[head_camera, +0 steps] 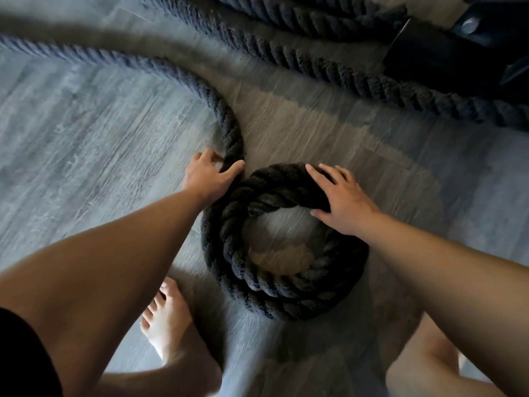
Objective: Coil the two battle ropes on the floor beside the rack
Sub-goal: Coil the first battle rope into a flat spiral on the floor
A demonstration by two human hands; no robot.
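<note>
A thick black battle rope is partly wound into a small coil (286,293) of about two turns on the grey floor in front of me. Its loose length (183,78) curves away to the upper left. My left hand (209,176) grips this rope where it runs into the coil's left side, thumb on one side and fingers on the other. My right hand (343,196) rests flat on the coil's upper right, fingers spread over the top turn and thumb at the inner edge. A second black rope (372,81) lies diagonally across the upper right.
The black base of the rack (446,55) sits at the top right, next to the second rope. My bare left foot (166,316) stands just left of the coil, and my right leg (423,368) is at the lower right. Grey wood-look floor (86,133) stretches to the left.
</note>
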